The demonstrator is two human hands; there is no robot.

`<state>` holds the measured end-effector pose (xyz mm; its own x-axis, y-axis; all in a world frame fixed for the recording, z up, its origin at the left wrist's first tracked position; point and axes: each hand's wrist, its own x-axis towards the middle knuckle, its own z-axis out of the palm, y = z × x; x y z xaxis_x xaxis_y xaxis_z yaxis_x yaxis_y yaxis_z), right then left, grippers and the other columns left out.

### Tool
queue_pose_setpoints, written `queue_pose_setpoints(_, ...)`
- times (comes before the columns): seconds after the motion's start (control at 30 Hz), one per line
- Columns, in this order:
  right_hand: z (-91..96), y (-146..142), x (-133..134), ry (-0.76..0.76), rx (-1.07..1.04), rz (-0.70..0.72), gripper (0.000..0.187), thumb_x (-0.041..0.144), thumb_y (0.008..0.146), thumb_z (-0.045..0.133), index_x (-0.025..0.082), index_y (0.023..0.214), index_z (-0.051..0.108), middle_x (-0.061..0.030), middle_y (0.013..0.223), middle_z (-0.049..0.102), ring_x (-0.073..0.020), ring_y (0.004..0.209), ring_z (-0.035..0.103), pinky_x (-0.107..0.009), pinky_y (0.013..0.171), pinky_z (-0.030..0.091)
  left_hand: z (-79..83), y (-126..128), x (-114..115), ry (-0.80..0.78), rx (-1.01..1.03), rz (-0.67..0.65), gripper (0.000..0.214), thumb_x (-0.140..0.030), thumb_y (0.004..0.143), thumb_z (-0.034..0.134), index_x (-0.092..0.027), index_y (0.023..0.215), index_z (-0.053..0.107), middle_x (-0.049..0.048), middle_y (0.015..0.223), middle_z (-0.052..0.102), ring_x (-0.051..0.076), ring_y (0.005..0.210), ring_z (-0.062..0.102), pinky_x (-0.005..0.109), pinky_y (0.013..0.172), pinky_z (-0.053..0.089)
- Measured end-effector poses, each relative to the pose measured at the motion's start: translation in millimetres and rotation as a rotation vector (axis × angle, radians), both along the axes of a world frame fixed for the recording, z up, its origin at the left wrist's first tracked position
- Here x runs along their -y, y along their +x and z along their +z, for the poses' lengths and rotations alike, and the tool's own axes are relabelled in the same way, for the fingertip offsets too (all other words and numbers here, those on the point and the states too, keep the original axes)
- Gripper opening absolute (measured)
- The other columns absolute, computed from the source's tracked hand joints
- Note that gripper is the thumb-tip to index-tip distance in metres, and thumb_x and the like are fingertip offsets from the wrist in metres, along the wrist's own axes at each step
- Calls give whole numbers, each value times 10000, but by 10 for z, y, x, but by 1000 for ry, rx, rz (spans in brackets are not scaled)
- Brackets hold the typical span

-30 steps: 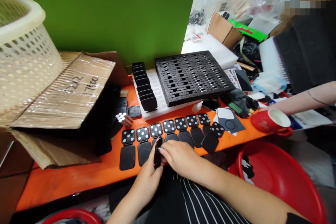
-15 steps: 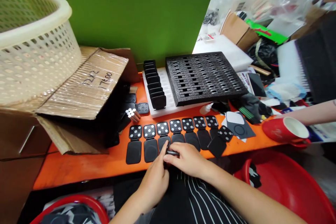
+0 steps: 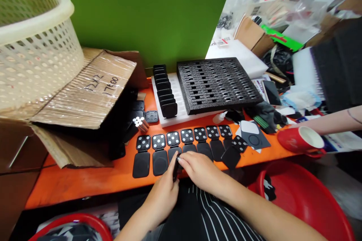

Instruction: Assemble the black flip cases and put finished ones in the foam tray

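Observation:
My left hand (image 3: 165, 192) is closed around a small flat black piece (image 3: 175, 169), held on edge near the orange bench's front edge. The fingers of my right hand (image 3: 200, 168) pinch the top of that same piece; most of it is hidden between the hands. Just beyond them lies a row of opened black hinged cases (image 3: 141, 165). Their small upper flaps (image 3: 158, 141) carry round light dots, and the larger lower halves are plain. My hands partly cover the middle cases. One case (image 3: 231, 157) at the row's right end lies askew.
Behind the row, black plates (image 3: 169, 109) stand in a white foam tray (image 3: 182, 116) beside a slotted black foam block (image 3: 223, 101). A cardboard box (image 3: 85, 94) and white basket (image 3: 42, 56) stand left. At right are a red mug (image 3: 294, 141), another person's arm (image 3: 333, 118) and a red basin (image 3: 305, 203).
The black piece has been turned more upright between my hands, and my right fingers have shifted to its top. The whole view has drifted slightly.

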<state>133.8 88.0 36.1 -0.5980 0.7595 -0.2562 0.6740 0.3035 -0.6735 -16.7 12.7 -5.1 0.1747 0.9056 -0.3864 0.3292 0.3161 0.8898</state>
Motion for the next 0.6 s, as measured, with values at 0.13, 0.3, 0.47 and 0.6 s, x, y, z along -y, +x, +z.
queue_pose_setpoints(0.13,51,-13,19,-13,63,17,255,283,926,389,168,939,616,-69,902,635,-172,784,572,-276,697,388,-3,-47,9,125,-194,-129,785,22,742,341,-225,1458,136,98,1446,366,219,1308,371,434,1084,300)
queue_pose_setpoints(0.3,-45,-68,11,-166,-120,-158,249,308,871,461,176,676,544,26,665,545,-114,636,482,-224,573,316,25,-59,20,163,-320,-181,818,39,725,335,-200,1464,77,150,1374,434,255,1249,445,445,1027,368)
queue_pose_setpoints(0.47,-230,-83,38,-340,-344,-257,275,319,821,508,170,596,456,51,591,441,-95,587,414,-212,558,316,-19,-59,47,188,-314,-192,780,29,755,310,-194,1464,75,159,1315,475,249,1196,492,439,1008,391)
queue_pose_setpoints(0.6,-290,-11,60,-433,-343,-273,200,319,805,539,157,687,535,30,656,512,-108,635,453,-220,590,347,-50,-42,63,180,-311,-203,792,36,737,312,-209,1462,107,159,1276,498,258,1169,515,430,972,424)
